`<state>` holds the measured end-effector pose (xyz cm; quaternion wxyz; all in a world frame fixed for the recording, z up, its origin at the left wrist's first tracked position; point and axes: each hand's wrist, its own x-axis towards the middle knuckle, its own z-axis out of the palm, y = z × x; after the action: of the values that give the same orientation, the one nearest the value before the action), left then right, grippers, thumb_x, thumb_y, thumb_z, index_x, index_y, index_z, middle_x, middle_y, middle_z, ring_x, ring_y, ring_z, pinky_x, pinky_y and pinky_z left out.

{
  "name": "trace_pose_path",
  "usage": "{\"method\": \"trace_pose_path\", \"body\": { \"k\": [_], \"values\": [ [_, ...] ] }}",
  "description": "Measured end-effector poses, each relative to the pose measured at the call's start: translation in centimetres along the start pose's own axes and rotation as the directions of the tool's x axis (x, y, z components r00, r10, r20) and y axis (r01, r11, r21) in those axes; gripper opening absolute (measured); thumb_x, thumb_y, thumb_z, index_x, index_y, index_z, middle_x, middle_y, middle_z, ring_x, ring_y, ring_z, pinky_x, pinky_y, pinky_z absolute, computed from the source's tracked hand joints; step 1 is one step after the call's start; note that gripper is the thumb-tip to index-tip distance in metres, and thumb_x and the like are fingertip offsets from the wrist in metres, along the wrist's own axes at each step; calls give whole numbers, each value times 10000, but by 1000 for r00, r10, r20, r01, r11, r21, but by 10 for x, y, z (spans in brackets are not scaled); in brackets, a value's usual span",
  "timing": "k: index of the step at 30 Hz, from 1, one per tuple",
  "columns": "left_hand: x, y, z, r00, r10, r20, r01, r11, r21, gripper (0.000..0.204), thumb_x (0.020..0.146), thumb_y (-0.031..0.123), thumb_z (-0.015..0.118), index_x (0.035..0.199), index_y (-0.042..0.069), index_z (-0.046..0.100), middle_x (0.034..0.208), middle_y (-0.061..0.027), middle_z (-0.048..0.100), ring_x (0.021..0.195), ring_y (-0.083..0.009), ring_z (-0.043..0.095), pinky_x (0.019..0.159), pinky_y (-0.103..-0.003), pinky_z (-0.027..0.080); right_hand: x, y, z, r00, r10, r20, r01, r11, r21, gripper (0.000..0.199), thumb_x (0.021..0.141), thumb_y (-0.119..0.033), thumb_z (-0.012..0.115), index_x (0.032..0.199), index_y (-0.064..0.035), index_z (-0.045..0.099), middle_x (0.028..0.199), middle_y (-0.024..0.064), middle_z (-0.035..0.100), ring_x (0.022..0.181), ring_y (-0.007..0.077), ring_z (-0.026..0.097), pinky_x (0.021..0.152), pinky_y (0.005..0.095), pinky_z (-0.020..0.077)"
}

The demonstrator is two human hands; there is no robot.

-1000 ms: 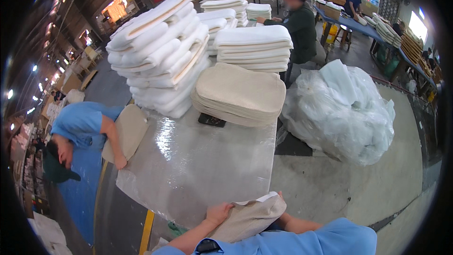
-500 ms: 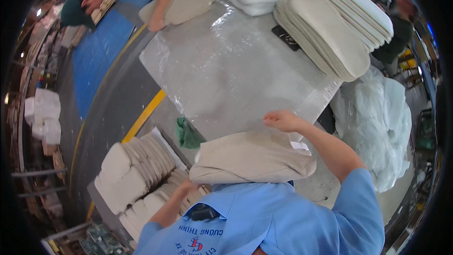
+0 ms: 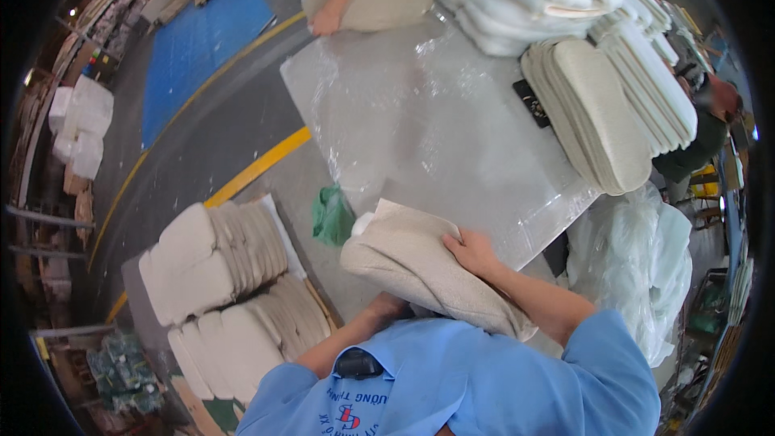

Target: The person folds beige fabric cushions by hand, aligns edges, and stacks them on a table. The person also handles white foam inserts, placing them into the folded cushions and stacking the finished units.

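Observation:
A beige fabric-covered cushion lies slantwise against the front of my body, with folds in its cover and a loose flap at its far left end. My right hand grips the cover on the upper right side, thumb and fingers pressed into the cloth. At the near left edge, my left hand reaches under the cushion. Its fingers are hidden there. Just beyond the cushion is a table covered with clear plastic film.
Stacked beige cushions stand at my left, beside a green plastic bag. More beige cushions and white pads pile up at far right. Clear plastic wrap bulges at right. A co-worker's hand rests on another cushion.
My right hand has come down from above the table onto the cushion. My left hand has gone from beside its left end to underneath. The cushion has turned to a slant.

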<state>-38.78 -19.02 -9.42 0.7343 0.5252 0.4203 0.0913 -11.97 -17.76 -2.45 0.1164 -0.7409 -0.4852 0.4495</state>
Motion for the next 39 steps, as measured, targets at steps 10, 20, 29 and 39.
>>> {"method": "trace_pose_path", "body": {
  "k": [10, 20, 29, 39],
  "values": [
    [127, 220, 76, 905, 381, 191, -366, 924, -110, 550, 1017, 234, 708, 1472, -3, 510, 1355, -121, 652, 1246, -201, 594, 1089, -363, 472, -24, 36, -59, 915, 256, -311, 332, -41, 942, 539, 1043, -413, 560, 1281, 59, 664, 1147, 210, 759, 1009, 360, 755, 890, 458, 608],
    [159, 227, 81, 664, -329, 672, -87, 858, 506, 543, 945, 308, 777, 1375, -2, 657, 1274, -98, 725, 1130, -165, 669, 974, -350, 544, -72, -11, 61, 687, 628, -366, 635, -273, 722, 452, 1079, -306, 544, 1372, 30, 617, 1261, 189, 728, 1125, 285, 721, 935, 441, 607],
    [160, 158, 69, 444, -706, 551, 157, 667, 729, 655, 917, 249, 822, 1484, 20, 586, 1381, -64, 679, 1290, -192, 612, 1112, -354, 463, -110, 35, 138, 796, 605, 8, 131, -186, 974, 509, 1052, -362, 609, 1419, -9, 617, 1320, 129, 708, 1184, 306, 678, 966, 478, 551],
    [196, 167, 144, 452, -620, 641, 434, 781, 449, 430, 1059, 288, 649, 1380, 2, 663, 1298, -97, 726, 1106, -203, 727, 948, -358, 606, -113, 124, 39, 667, 740, -83, 581, -447, 681, 358, 1131, -319, 475, 1323, -44, 599, 1243, 132, 694, 1129, 260, 664, 988, 462, 534]
  ]
}}
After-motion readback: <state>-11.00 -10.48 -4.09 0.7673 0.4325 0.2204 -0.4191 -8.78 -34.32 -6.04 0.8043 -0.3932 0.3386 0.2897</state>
